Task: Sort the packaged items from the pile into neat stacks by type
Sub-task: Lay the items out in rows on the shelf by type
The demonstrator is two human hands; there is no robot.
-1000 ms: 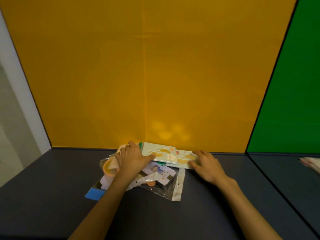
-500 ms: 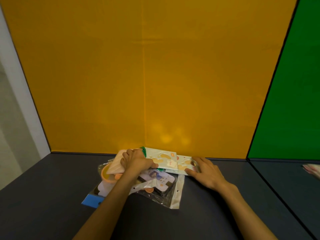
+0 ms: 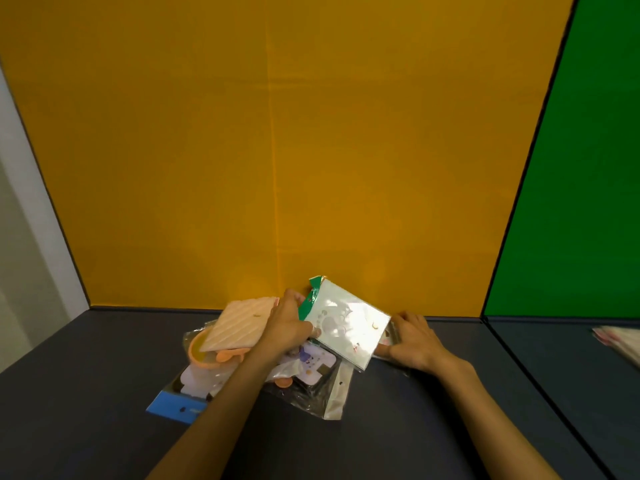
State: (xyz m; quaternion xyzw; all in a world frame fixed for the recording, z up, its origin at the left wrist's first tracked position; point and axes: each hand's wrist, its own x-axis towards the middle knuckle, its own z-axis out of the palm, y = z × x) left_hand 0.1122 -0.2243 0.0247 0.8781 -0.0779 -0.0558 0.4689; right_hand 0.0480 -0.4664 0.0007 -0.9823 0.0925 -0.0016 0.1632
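Backdrop panels first: big yellow panel (image 3: 270, 150) fills most of the view, green panel (image 3: 581, 168) at right, both standing at the far edge of a dark grey tabletop (image 3: 86, 393). Pile of packaged items (image 3: 263, 362) lies near the back-centre of the tabletop, under and between both hands. Clear plastic bag with printed card (image 3: 311, 372) at the bottom of the pile, an orange bowl-shaped piece (image 3: 201, 351) and a blue header card (image 3: 173, 405) on its left side. Left hand (image 3: 287, 327) comes in over the pile, fingers curled, thumb pinching a pale mint packet with a footprint design (image 3: 349, 327) by its left edge; packet is lifted and tilted, green strip along its upper left. Peach ribbed square packet (image 3: 239, 325) sits tilted just left of that hand, touching it; cannot tell if the hand also grips it. Right hand (image 3: 415, 337) is right of the mint packet, palm down, fingers fairly straight, pressing on another flat packet (image 3: 388, 336) mostly hidden underneath. Stack of pale packets (image 3: 620, 341) at far right edge, well apart from both hands.
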